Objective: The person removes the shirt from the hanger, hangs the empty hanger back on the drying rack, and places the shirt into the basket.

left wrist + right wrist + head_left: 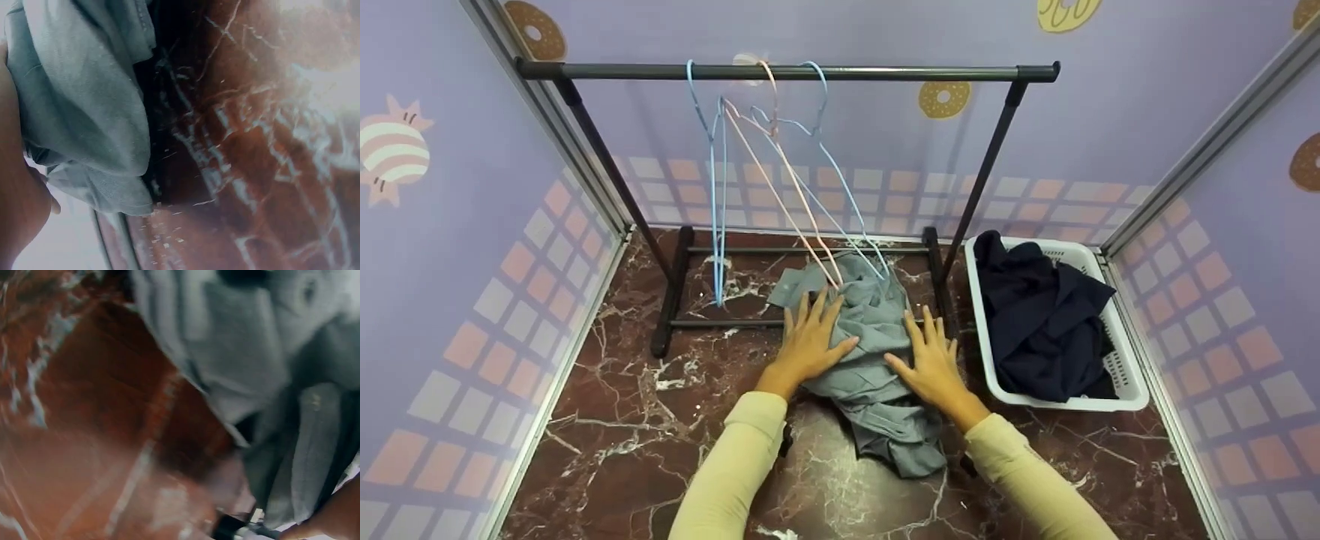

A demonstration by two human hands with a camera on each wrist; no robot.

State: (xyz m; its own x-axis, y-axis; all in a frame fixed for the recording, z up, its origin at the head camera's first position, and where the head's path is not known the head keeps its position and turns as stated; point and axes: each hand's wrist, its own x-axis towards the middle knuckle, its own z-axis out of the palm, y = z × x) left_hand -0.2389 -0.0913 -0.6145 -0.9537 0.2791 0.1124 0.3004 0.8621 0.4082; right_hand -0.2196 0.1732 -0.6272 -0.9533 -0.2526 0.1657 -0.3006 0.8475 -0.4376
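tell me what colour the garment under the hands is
Grey-blue. The garment lies crumpled on the marble floor beneath both flat hands; the head view shows it best.

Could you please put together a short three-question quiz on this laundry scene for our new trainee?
1. True or false: both hands lie flat on the grey garment.
2. What fills the white basket? A) dark clothes B) towels C) nothing
3. How many hangers hang on the rail?

Key:
1. True: left hand and right hand press it with straight fingers.
2. A, dark clothes.
3. Three: two blue, one pink.
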